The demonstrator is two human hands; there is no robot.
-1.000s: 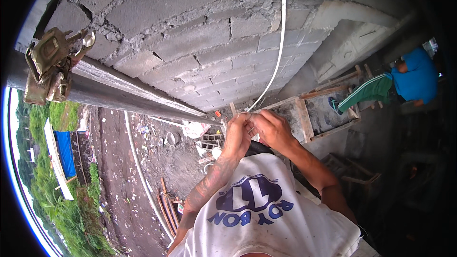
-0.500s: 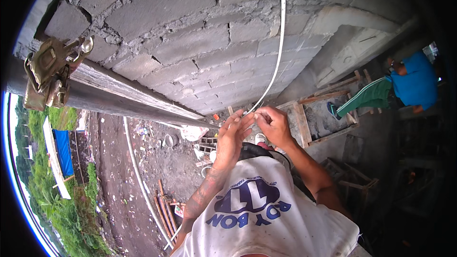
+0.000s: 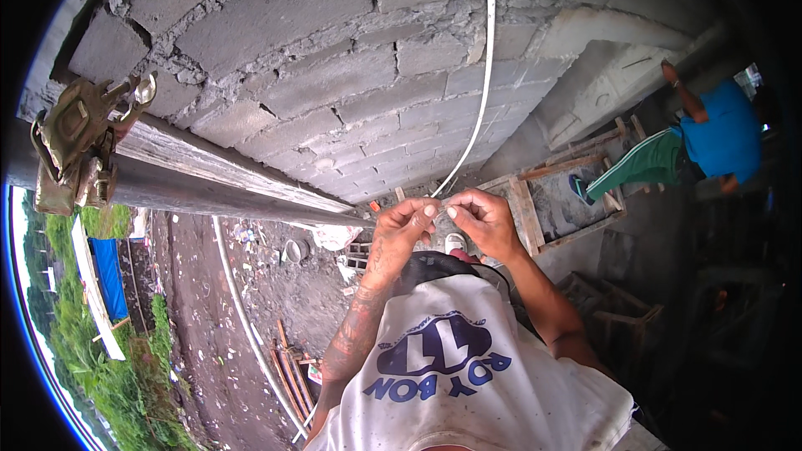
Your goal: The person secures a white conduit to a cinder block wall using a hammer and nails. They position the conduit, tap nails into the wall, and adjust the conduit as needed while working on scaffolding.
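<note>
My left hand [image 3: 405, 224] and my right hand [image 3: 477, 220] are raised in front of my chest, fingertips pinched close together on something small and thin that I cannot make out. A white flexible pipe [image 3: 483, 83] hangs down the grey block wall [image 3: 292, 42] and ends out of sight behind my fingers. To the left, a metal scaffold clamp [image 3: 75, 138] sits on a dark steel tube [image 3: 209, 184] that runs beside a wooden beam [image 3: 184, 142] toward my hands. A white shoe [image 3: 455, 245] shows below them.
A co-worker in a blue shirt [image 3: 723, 129] stands at the right by a wooden-framed trough [image 3: 526, 209]. At lower left are a dirt yard [image 3: 192, 301], a bucket [image 3: 296, 250], a long pale pipe [image 3: 242, 309], planks [image 3: 288, 376] and a blue tarpaulin [image 3: 109, 276].
My left fingers, more spread half a second ago, are now pinched opposite my right ones. The co-worker has raised an arm toward the wall. The scaffold clamp appears slightly lower in view.
</note>
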